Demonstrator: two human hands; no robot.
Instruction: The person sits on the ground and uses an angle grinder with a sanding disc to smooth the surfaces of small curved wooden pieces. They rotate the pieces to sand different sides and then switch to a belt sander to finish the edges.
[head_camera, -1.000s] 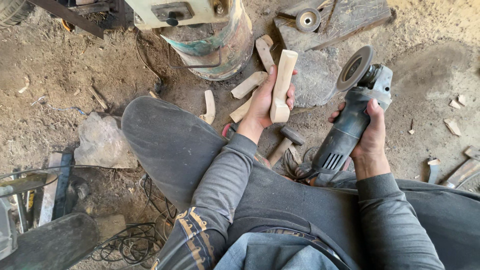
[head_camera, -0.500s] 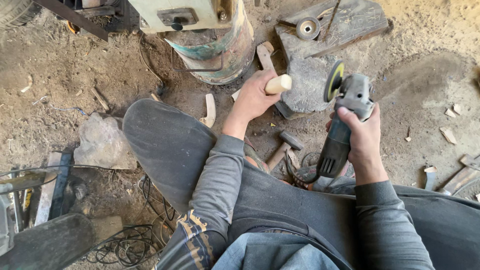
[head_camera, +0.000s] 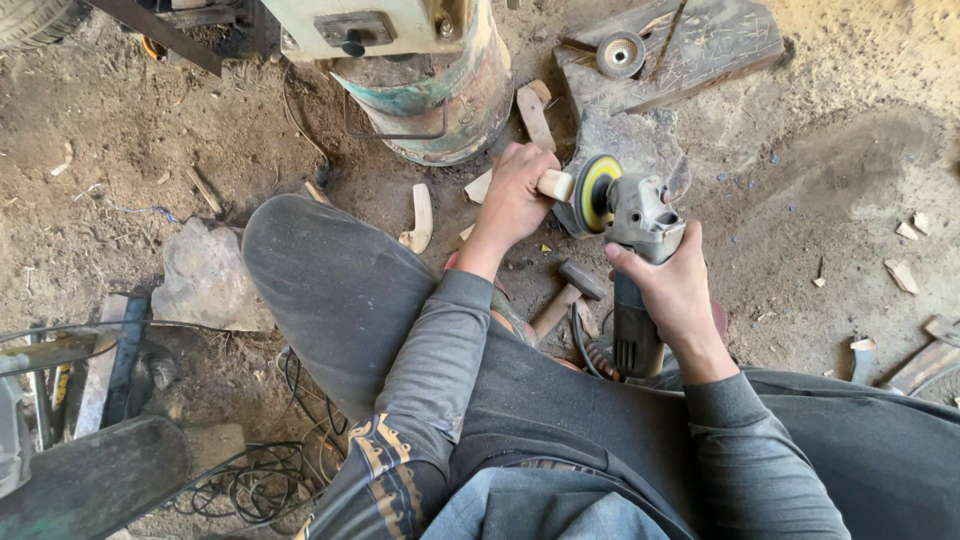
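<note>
My left hand (head_camera: 517, 196) grips a pale wooden piece (head_camera: 556, 185), whose end sticks out to the right of my fist. My right hand (head_camera: 672, 290) holds a grey angle grinder (head_camera: 634, 262) by its body. The grinder's disc (head_camera: 596, 192), with a yellow-green ring around a dark centre, faces the end of the wood and touches it or sits just off it. I am sitting on the dirt ground with my dark trouser legs (head_camera: 345, 290) spread out below both hands.
A worn metal drum (head_camera: 440, 95) stands just beyond my left hand. Loose wooden pieces (head_camera: 421, 218) lie around it. A hammer (head_camera: 566, 295) lies under my arms. A flat slab (head_camera: 680, 50) carries a spare disc (head_camera: 620, 53). A stone (head_camera: 205, 280) and cables (head_camera: 255, 480) lie at left.
My left hand turned the wooden piece from upright to end-on and lowered it. My right hand swung the grinder leftward until its disc met the end of the wood.
</note>
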